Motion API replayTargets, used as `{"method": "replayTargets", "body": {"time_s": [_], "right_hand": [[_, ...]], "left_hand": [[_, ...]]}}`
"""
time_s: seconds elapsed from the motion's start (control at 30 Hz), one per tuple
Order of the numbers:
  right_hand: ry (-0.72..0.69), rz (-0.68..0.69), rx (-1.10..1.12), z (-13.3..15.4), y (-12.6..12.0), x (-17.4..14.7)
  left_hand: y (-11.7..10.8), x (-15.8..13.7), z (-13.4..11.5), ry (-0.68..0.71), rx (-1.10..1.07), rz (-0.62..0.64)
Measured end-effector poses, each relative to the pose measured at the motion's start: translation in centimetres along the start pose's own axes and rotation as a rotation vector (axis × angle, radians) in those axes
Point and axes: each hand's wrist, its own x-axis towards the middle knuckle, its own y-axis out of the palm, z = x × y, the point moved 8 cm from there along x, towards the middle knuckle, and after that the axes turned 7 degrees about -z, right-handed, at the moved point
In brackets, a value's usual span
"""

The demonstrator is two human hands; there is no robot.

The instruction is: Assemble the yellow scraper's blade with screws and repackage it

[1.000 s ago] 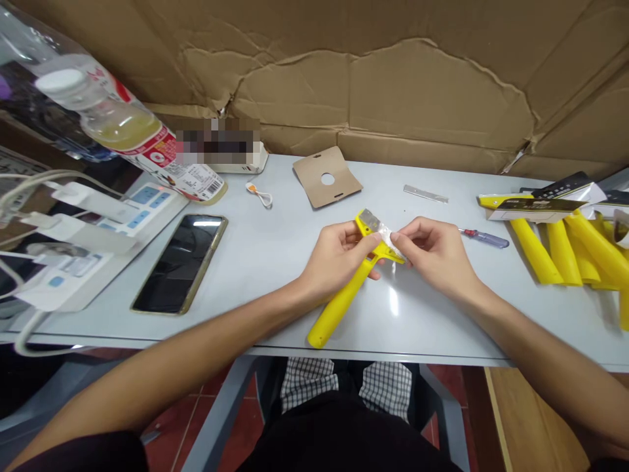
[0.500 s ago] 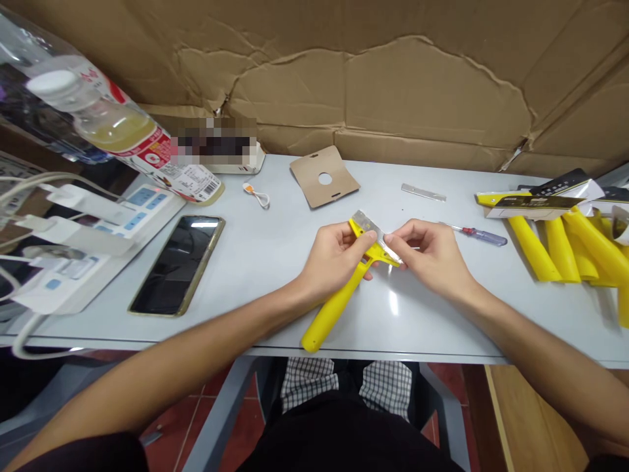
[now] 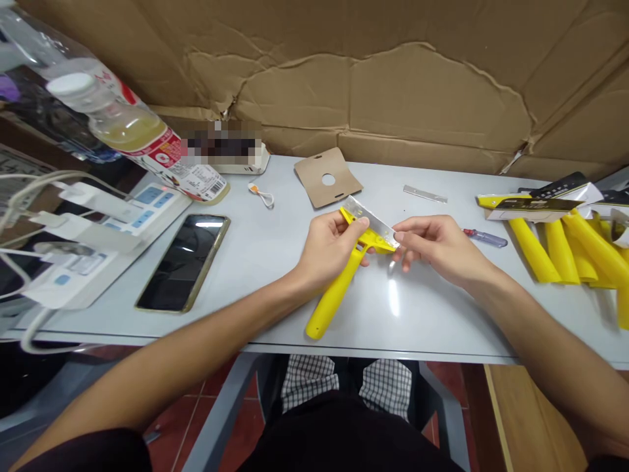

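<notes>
The yellow scraper [image 3: 334, 295] is in the middle, over the grey surface [image 3: 260, 275], and the end of its handle comes near the front edge. A brown card [image 3: 318, 189] lies just past its flat metal blade [image 3: 372, 217], so there is little room that way. The phone [image 3: 181, 262] lies well apart from the left hand [image 3: 327, 248], with a big gap between. On the other side, a screwdriver [image 3: 486, 238] is just beside the right hand [image 3: 435, 242], and yellow handles [image 3: 563, 252] lie farther out. Both arms reach in over the front edge, and the hands turn toward each other. The left fingers are closed around the scraper's head, thumb on top. The right thumb and first finger are close together at the blade's right end; I can't tell if they pinch it.
</notes>
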Motion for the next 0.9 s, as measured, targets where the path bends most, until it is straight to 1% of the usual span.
{"method": "replayTargets", "body": {"time_s": [0.1, 0.2, 0.33, 0.53, 0.6, 0.7, 0.9], "right_hand": [[-0.005, 0.022, -0.008, 0.1, 0.4, 0.0], [-0.024, 0.014, -0.004, 0.0, 0.6, -0.1], [-0.042, -0.04, 0.017, -0.4, 0.3, -0.2], [-0.045, -0.108, -0.011, -0.5, -0.4, 0.1], [-0.02, -0.118, 0.011, -0.7, -0.4, 0.2], [0.0, -0.096, 0.032, -1.0, 0.1, 0.1], [-0.045, -0.146, 0.026, -0.8, -0.3, 0.0]], "left_hand": [[0.0, 0.0, 0.1, -0.008, -0.005, -0.017], [0.1, 0.0, 0.3, -0.038, -0.015, -0.02], [0.2, 0.4, 0.6, -0.074, -0.045, 0.021], [0.1, 1.0, 0.5, -0.069, -0.005, 0.097], [0.1, 1.0, 0.5, -0.067, -0.027, 0.095], [0.1, 0.9, 0.7, -0.066, -0.068, 0.082], [0.4, 0.9, 1.2, -0.099, -0.103, 0.111]]}}
